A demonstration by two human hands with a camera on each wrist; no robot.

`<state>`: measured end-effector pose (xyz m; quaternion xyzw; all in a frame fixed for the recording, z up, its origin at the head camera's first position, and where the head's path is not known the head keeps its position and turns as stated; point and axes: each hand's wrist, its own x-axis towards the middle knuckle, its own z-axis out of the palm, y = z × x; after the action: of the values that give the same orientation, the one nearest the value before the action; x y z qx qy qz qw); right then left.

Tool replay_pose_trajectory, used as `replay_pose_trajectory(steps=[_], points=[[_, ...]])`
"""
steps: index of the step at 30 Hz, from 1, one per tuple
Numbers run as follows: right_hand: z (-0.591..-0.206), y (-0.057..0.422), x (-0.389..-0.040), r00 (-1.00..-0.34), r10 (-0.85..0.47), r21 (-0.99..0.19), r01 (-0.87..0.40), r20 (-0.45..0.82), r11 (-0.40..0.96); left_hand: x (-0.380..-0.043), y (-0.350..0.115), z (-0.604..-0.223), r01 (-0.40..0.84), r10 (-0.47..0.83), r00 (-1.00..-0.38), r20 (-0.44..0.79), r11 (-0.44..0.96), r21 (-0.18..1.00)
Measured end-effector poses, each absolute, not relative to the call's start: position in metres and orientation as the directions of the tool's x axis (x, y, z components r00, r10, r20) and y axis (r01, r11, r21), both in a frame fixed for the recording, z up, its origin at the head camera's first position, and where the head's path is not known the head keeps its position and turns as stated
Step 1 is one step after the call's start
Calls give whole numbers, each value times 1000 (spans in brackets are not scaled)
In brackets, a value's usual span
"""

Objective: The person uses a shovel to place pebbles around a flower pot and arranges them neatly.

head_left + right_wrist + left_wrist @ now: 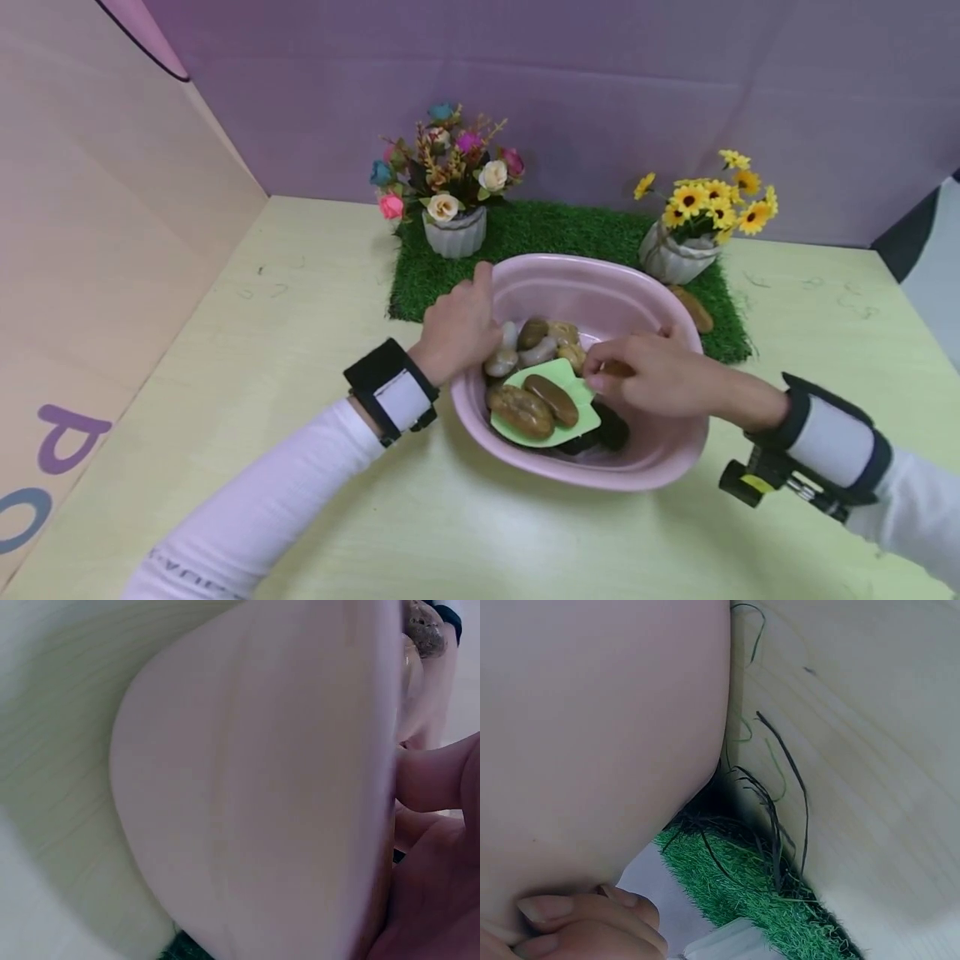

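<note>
A pink plastic basin (570, 475) stands on the table, overlapping the green turf mat. At its left rim my left hand (459, 323) grips the wall, and the fingertips (547, 907) curl over the outside. My right hand (652, 371) is inside the basin on the right, fingers bent around a brown stone (618, 367) mostly hidden by them. Beside those fingers lies a light green leaf-shaped dish (573, 385) bearing two brown stones (552, 398). Behind the dish are several grey and tan stones (536, 352); dark stones (611, 427) lie by its right edge.
The turf mat (570, 221) carries a pot of mixed flowers (456, 232) at left and a pot of yellow flowers (678, 254) at right. A brown stone (693, 308) rests on the mat beside the basin. Purple cloth (562, 108) hangs behind the table (360, 533).
</note>
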<state>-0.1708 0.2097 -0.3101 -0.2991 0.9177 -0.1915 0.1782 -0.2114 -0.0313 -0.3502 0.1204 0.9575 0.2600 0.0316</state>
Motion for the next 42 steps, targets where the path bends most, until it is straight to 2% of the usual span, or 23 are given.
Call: replay_pose_trajectory(steps=[8,14,20,34,42], points=[[-297,218,-173,-783,-587,-488,-438,-205,755,-211,-31,-349,212,244,-970,-1,844,493],[-284,232,-181,-849,-473,-395,-361,-237,845,-212,-33,-349,222,249,-968,10,843,489],[-273,248,-193,-884,-388,-334,-295,-260,895,-211,-34,-349,222,248,-969,10,845,488],[-255,297,-214,-910,-266,-357,-146,-317,923,-212,-35,-348,223,247,-969,13,848,480],[-250,317,-223,-905,-173,-300,-52,-389,952,-212,-34,-349,224,252,-968,11,836,501]])
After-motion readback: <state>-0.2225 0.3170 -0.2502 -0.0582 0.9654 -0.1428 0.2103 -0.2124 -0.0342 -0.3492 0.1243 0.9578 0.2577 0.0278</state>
